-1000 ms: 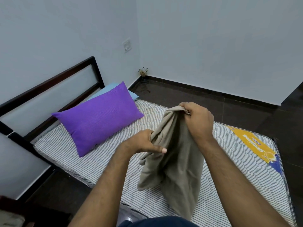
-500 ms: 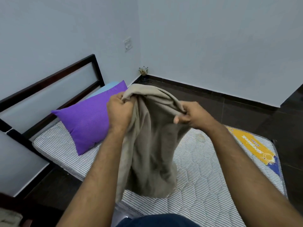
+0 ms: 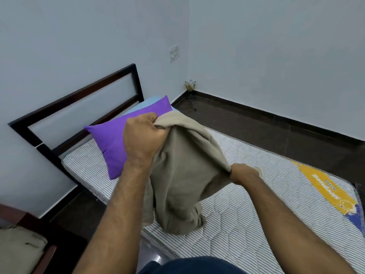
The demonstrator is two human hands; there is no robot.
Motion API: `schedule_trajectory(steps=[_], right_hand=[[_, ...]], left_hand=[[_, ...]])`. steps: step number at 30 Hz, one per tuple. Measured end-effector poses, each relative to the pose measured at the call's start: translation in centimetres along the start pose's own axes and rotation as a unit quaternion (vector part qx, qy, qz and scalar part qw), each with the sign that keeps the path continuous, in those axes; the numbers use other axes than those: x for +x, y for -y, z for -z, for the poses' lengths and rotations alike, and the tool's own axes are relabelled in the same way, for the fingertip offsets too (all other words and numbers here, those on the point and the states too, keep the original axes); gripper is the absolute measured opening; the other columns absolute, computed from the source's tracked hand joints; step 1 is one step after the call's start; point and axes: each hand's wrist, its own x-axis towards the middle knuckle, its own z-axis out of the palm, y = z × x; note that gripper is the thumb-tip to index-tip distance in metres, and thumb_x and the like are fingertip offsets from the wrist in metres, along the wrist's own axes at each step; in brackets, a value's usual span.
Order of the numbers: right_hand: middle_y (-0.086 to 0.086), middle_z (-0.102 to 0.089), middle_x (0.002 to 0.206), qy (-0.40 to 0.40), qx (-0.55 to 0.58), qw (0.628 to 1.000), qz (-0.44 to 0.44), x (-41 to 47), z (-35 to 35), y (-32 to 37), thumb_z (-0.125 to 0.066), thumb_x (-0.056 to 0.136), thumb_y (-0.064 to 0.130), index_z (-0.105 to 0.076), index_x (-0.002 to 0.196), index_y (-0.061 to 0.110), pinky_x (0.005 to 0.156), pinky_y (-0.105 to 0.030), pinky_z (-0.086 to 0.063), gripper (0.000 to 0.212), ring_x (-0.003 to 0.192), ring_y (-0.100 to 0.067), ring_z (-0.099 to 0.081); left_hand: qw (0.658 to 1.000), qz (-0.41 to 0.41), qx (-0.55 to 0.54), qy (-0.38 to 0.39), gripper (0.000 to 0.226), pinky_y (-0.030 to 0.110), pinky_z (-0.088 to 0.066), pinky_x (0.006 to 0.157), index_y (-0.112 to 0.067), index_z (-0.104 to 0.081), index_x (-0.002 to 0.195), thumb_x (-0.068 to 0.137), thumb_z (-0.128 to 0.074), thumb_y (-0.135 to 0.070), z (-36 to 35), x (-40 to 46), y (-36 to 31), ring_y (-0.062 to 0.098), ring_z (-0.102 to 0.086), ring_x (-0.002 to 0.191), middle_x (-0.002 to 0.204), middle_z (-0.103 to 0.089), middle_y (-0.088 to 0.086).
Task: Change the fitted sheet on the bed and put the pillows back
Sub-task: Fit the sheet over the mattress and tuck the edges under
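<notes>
Sheet held above the bare mattress

I see the striped mattress bare, purple pillow at its head; the beige sheet hangs between my left hand and right hand, fingers of both clenched on its edge.

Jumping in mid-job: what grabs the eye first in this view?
The bunched beige fabric sheet hangs mid-frame, gripped by the left hand up high and the right hand lower, its bottom resting on the bare striped quilted mattress. Behind the left hand, a bright purple rectangular pillow lies by the dark-framed headboard.
</notes>
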Motion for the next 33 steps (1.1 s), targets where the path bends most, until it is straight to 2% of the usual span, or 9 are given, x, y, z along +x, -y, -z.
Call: schedule_trajectory(steps=[4,8,13,16,20,25,28,30,33], right_hand=[[-0.012,-0.074,0.099,-0.139,0.265,0.953,0.041,1.2,1.8,0.6,-0.055,0.092,0.012,-0.069,0.103,0.012,0.073,-0.034,-0.048,0.018,0.096,-0.035,-0.068],[0.001,-0.063,0.080,-0.322,0.497,0.799,0.104,-0.6,5.0,2.3,-0.046,0.087,0.014,-0.053,0.080,0.018,0.067,-0.038,-0.047,0.010,0.075,-0.012,-0.055],[0.007,-0.057,0.082,-0.409,0.439,0.770,0.216,-2.8,8.4,4.0,-0.055,0.085,0.005,-0.055,0.077,0.024,0.077,-0.033,-0.042,0.021,0.087,-0.010,-0.049],[0.008,-0.056,0.071,-0.476,0.401,0.747,0.234,-4.0,8.7,3.3,-0.052,0.078,0.017,-0.041,0.059,0.028,0.071,-0.034,-0.041,0.025,0.081,-0.014,-0.053],[0.008,-0.041,0.056,-0.373,0.427,0.799,0.201,-4.1,8.2,1.2,-0.051,0.084,0.014,-0.041,0.067,0.018,0.056,-0.033,-0.033,0.021,0.057,-0.008,-0.038],[0.005,-0.066,0.080,-0.222,0.352,0.905,0.086,-3.8,6.6,-1.2,-0.047,0.091,0.036,-0.051,0.092,0.030,0.075,-0.041,-0.052,0.007,0.082,-0.024,-0.063],[0.002,-0.068,0.092,-0.154,0.444,0.870,0.150,-4.4,5.5,-1.3,-0.050,0.092,0.010,-0.061,0.098,0.023,0.086,-0.034,-0.054,0.018,0.092,-0.022,-0.064],[-0.015,-0.069,0.114,-0.088,0.448,0.859,0.232,-4.7,5.1,-0.9,-0.053,0.093,-0.006,-0.058,0.127,0.015,0.099,-0.045,-0.050,0.040,0.107,-0.031,-0.065],[-0.020,-0.064,0.127,-0.062,0.448,0.834,0.315,-5.4,5.3,0.5,-0.064,0.090,0.007,-0.049,0.141,0.006,0.098,-0.040,-0.051,0.053,0.115,-0.026,-0.064]], left_hand=[[0.990,0.111,-0.031,0.079,0.063,0.037,-0.030,0.049,-0.014,-0.036,0.050,0.083,-0.059,-0.062,-0.2,-0.2,2.5,0.028,-0.042,0.050,0.044,-0.033,0.000],[0.954,0.159,0.017,0.255,0.066,0.039,-0.054,0.066,-0.021,-0.064,0.067,0.069,-0.062,-0.087,-0.9,-1.3,3.2,0.024,-0.065,0.075,0.065,-0.066,-0.001],[0.888,0.105,-0.007,0.448,0.071,0.034,-0.053,0.090,-0.032,-0.067,0.114,0.056,-0.090,-0.063,-3.3,-3.4,1.9,0.011,-0.066,0.101,0.102,-0.072,-0.012],[0.875,0.062,0.001,0.479,0.071,0.029,-0.051,0.086,-0.030,-0.067,0.117,0.056,-0.095,-0.052,-5.5,-4.5,0.8,0.011,-0.065,0.099,0.103,-0.073,-0.010],[0.939,0.076,0.024,0.335,0.024,0.039,-0.053,0.072,-0.023,-0.070,0.092,0.075,-0.078,-0.038,-7.1,-4.7,0.3,0.031,-0.068,0.091,0.085,-0.073,0.004],[0.989,0.127,-0.050,0.056,0.004,0.037,-0.041,0.062,-0.016,-0.061,0.087,0.086,-0.063,-0.020,-6.7,-4.0,-1.2,0.038,-0.060,0.077,0.076,-0.069,0.008],[0.985,0.112,-0.115,0.059,0.004,0.035,-0.041,0.063,-0.017,-0.063,0.088,0.086,-0.062,-0.014,-6.3,-3.5,-2.1,0.031,-0.060,0.075,0.076,-0.069,0.003],[0.972,0.088,-0.174,0.128,0.009,0.036,-0.049,0.067,-0.017,-0.067,0.090,0.084,-0.062,-0.012,-6.6,-3.8,-3.1,0.023,-0.065,0.077,0.077,-0.071,-0.002],[0.931,0.068,-0.262,0.245,0.014,0.039,-0.057,0.075,-0.024,-0.070,0.089,0.082,-0.065,-0.013,-7.6,-5.1,-5.7,0.013,-0.069,0.081,0.081,-0.073,-0.008]])
